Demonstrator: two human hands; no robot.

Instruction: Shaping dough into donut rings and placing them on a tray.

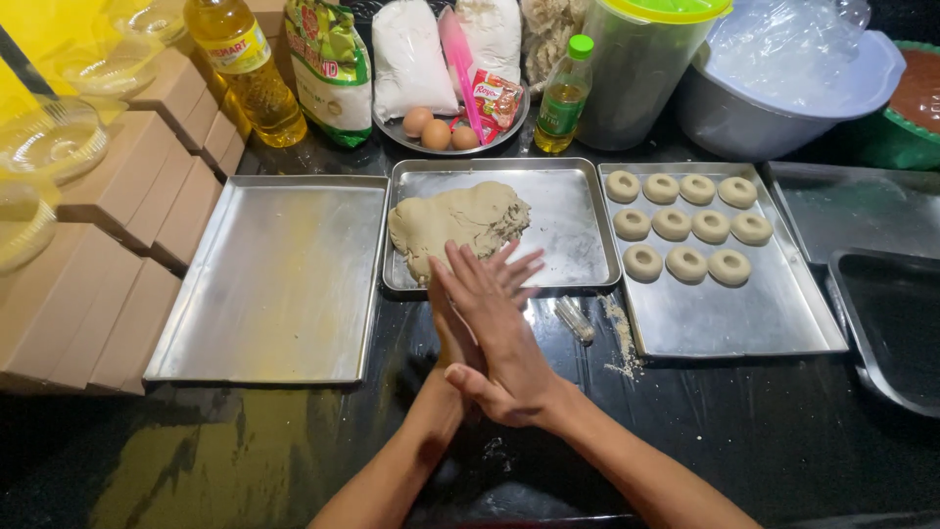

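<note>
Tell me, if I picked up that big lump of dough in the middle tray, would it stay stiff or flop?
The dough lump would probably sag and stretch: it lies spread flat with ragged, torn edges. It may crumble a bit, judging by crumbs on the counter. The shaped rings hold their form, so it seems firm enough to mould.

bench (294, 451): glossy black, smeared, crumbs scattered | wall (39, 29): bright yellow, far left corner | light: strong overhead, glare on bench, dim edges

The hands are pressed palm to palm, right hand (494, 338) over left hand (475, 304). The dough (455, 223), a beige, flattened, ragged lump, lies just beyond them in the middle tray (578, 220).
</note>
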